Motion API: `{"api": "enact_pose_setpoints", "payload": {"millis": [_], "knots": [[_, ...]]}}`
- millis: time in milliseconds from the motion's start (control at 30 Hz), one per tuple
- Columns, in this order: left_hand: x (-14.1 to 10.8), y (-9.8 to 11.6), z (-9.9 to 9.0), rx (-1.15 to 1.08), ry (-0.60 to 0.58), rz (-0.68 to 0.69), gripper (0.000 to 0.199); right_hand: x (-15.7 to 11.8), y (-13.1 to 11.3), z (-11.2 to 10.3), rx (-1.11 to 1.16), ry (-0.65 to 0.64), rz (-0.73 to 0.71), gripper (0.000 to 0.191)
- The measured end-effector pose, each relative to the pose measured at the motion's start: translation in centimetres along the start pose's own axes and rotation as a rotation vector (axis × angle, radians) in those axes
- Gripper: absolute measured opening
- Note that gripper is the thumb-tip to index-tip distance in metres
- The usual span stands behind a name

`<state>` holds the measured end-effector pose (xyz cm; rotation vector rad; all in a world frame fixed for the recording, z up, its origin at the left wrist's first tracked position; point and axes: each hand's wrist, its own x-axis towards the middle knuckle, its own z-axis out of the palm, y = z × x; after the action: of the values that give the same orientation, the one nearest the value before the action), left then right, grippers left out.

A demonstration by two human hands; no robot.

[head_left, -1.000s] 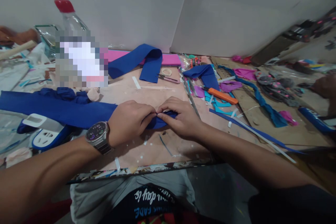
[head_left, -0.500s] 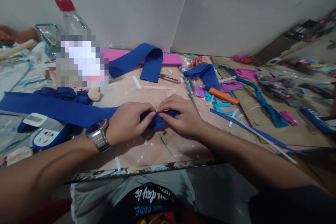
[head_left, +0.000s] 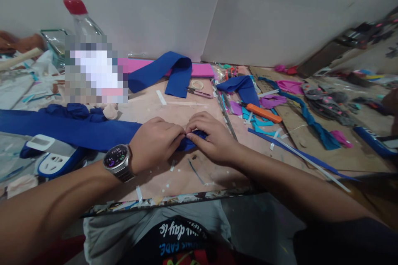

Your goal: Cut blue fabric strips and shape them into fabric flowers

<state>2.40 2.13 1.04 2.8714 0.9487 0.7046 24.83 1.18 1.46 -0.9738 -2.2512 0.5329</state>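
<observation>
The left hand (head_left: 157,140) reaches in over the near edge of the table (head_left: 199,180) from the left, its back upward and a watch (head_left: 116,157) on the wrist; the right hand (head_left: 213,137) comes in from the right, fingers curled and thumb laid forward. Their fingertips meet a little in from the near edge, both closed in a pinch on the blue fabric strip (head_left: 77,130), with a bunched part below and between them; how firmly each one grips cannot be told. The strip's long flat part runs from beneath the left hand toward the table's left side, close by a blue-and-white socket block (head_left: 56,163) near the left forearm. Along the back edge, below the wall (head_left: 155,8), a folded blue band (head_left: 178,64) lies over a pink strip (head_left: 203,70), and in front of it are a tape roll (head_left: 197,85) and small snips (head_left: 200,93). To the right, among teal and purple scraps, an orange cutter (head_left: 264,113) lies nearest the right hand, with cardboard (head_left: 314,159) beyond it. A white stick (head_left: 314,166) slants past the right forearm toward the near edge. Specked tabletop shows between the hands and that edge, and again behind the fingers up to the snips.
</observation>
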Motion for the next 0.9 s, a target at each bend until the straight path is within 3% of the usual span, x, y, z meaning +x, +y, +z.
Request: {"api": "enact_pose_setpoints", "payload": {"millis": [200,367,500,900], "knots": [[0.19,-0.04,0.21,0.052,0.022,0.074,0.029,0.12,-0.29,-0.1,-0.033,-0.073,0.033,0.011],[0.02,-0.05,0.34,-0.01,0.043,0.026,0.027,0.08,-0.12,-0.12,-0.025,-0.081,0.043,0.009],[-0.07,-0.14,0.41,-0.03,-0.003,-0.001,0.027,0.09,-0.03,-0.29,-0.046,-0.059,0.023,0.002],[0.21,0.06,-0.25,-0.059,-0.123,-0.025,0.026,0.22,0.21,-0.31,-0.001,-0.11,-0.017,0.005]]}}
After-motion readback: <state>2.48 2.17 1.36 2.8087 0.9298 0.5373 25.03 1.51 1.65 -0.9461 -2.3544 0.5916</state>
